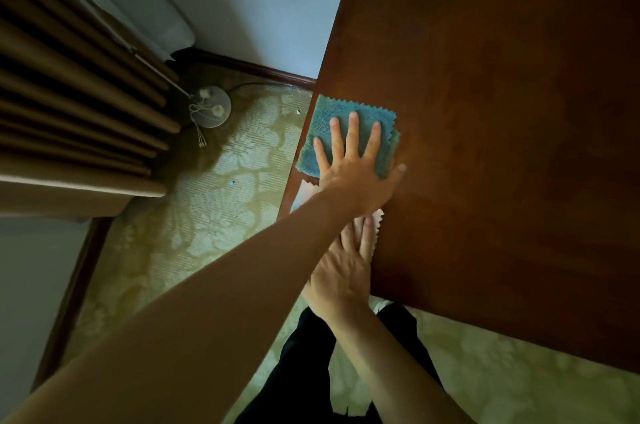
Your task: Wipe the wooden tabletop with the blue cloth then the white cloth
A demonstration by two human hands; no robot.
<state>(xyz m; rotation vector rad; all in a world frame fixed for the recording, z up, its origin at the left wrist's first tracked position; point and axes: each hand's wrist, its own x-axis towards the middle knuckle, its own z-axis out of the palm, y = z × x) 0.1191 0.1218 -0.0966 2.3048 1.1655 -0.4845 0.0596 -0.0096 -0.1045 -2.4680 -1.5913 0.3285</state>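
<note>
Dark reddish-brown wooden counter (502, 146), mid-wipe with the first cloth.

Wood fills the upper right, bare apart from two cloths at its left edge. Square blue cloth with pinked edges (341, 125) lies flat there, one side overhanging; the left hand (349, 167) presses it with fingers straight and spread, thumb on the wood. Nearer the body, the right hand (346, 267) rests flat, fingers together, on the mostly hidden white pinked cloth (377, 217). Risk, as I judge it: a stroke towards the edge could push either cloth onto the patterned carpet (225, 181), since nothing is gripped.
</note>
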